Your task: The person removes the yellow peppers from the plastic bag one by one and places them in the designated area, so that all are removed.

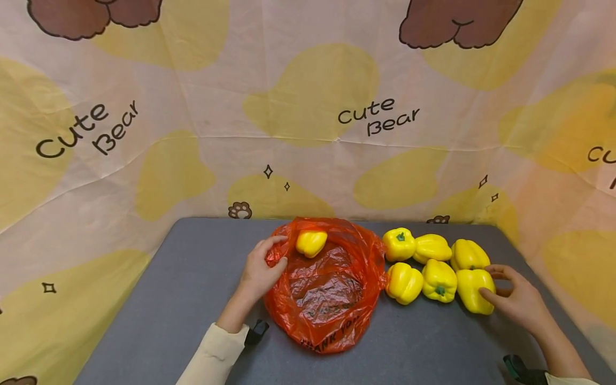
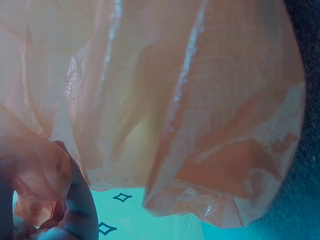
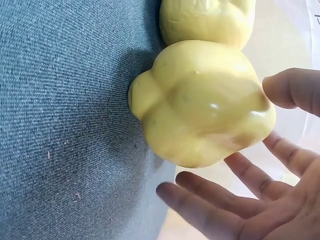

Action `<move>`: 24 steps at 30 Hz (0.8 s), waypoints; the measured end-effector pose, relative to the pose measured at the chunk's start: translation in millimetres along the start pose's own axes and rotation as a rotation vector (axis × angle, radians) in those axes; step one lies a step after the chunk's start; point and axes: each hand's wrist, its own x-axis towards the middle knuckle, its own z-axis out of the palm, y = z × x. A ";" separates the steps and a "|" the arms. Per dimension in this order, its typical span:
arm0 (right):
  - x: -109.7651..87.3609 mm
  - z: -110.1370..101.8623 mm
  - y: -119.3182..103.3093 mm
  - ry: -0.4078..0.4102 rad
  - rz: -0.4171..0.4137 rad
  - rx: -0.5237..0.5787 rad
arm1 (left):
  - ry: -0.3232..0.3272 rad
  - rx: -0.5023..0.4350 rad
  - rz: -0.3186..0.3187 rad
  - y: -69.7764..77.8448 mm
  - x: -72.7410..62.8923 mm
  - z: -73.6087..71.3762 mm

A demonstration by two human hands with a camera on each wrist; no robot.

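A red plastic bag (image 1: 332, 342) lies with its mouth wide on the table, one yellow bell pepper (image 1: 312, 243) inside near the back. At the bag's left rim, my left hand (image 1: 260, 270) holds the plastic between thumb and fingers; the left wrist view shows the translucent bag (image 2: 225, 110) close up. On the right, my right hand (image 1: 522, 299) is at the front right bell pepper (image 1: 474, 291), thumb on the near side and fingers beyond. In the right wrist view its fingers are spread around this pepper (image 3: 205, 105), thumb tip at its edge.
Several more yellow bell peppers (image 1: 433, 248) stand close together in two rows just right of the bag. The grey table (image 1: 192, 299) ends at a printed cloth backdrop (image 1: 308, 107) behind and at both sides.
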 end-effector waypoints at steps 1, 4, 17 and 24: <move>0.1 -0.1 -0.2 0.001 -0.001 -0.006 | -0.001 0.001 -0.001 0.0 -0.1 -0.1; 0.1 -0.8 -0.9 -0.002 -0.006 -0.015 | 0.000 0.007 0.005 0.1 -0.3 -0.2; 0.4 -5.1 -29.9 0.214 -0.107 -0.017 | 0.008 0.014 0.024 0.8 0.5 -0.1; -1.3 6.3 -62.6 0.393 -0.210 0.133 | 0.004 0.012 0.012 -0.5 0.1 -0.6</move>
